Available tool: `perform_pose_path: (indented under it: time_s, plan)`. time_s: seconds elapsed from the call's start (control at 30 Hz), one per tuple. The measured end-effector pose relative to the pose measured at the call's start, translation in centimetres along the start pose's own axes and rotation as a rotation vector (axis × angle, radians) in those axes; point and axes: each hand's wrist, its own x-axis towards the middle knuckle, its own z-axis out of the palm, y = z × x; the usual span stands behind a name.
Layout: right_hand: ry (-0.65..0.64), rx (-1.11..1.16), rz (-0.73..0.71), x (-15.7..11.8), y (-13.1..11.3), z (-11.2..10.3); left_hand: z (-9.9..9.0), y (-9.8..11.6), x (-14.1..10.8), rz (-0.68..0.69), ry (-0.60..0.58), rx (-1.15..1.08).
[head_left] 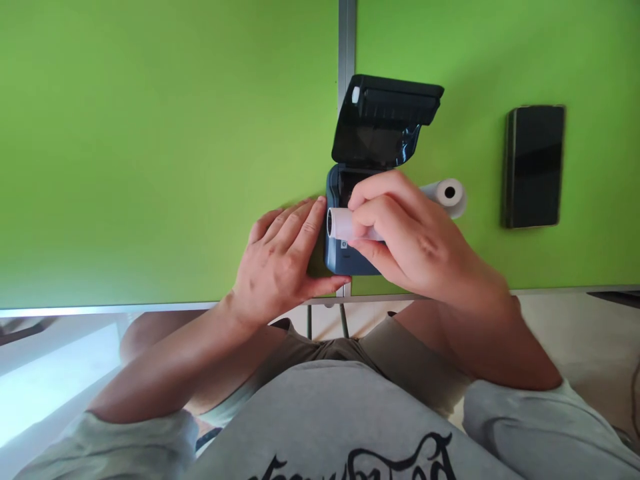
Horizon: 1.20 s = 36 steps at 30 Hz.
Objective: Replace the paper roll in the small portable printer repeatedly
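Observation:
A small dark blue receipt printer point(332, 259) sits at the table's front edge, its black lid point(375, 120) swung up and back. My right hand point(415, 237) is closed around a whitish paper roll point(343, 223) just over the printer's body. The roll lies sideways, its hollow dark end facing left. Along the printer's left side rests my left hand point(283, 260), fingers stretched out, with the thumb at the front corner. A second white paper roll point(456, 200) is on the table behind my right hand, partly hidden by it. My right hand covers much of the printer's inside.
Further right on the green tabletop point(165, 147) lies a black rectangular device point(537, 167) resembling a phone. A grey metal strip point(347, 40) runs between two table panels, passing under the printer. My legs and grey shirt point(325, 413) are below the table edge.

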Motion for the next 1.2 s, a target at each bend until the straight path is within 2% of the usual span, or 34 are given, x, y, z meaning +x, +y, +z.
perform_pose_path:
  time_s: [0.2, 0.37, 0.47, 0.67, 0.97, 1.1, 1.2]
  plan:
    - [0.075, -0.067, -0.038, -0.3, 0.2, -0.2, 0.0, 0.0, 0.0, 0.005, -0.002, 0.007]
    - [0.237, -0.089, 0.138, -0.2, 0.3, -0.2, -0.1, 0.0, 0.2, 0.015, 0.002, 0.014]
    - [0.282, -0.126, 0.204, -0.1, 0.3, 0.1, -0.1, 0.1, 0.2, 0.014, 0.001, 0.026]
    - [0.251, -0.133, 0.238, 0.2, 0.2, 0.6, -0.1, 0.0, 0.2, 0.014, -0.003, 0.006]
    - [0.081, -0.221, 0.241, 0.1, 0.5, 0.7, -0.2, 0.0, 0.1, 0.014, 0.007, 0.0]
    - [0.106, -0.229, 0.249, 0.1, 0.3, 0.7, -0.1, 0.0, 0.1, 0.017, 0.008, -0.002]
    - [0.165, -0.259, 0.185, 0.0, 0.3, 0.5, -0.1, 0.0, 0.1, 0.012, 0.005, 0.011]
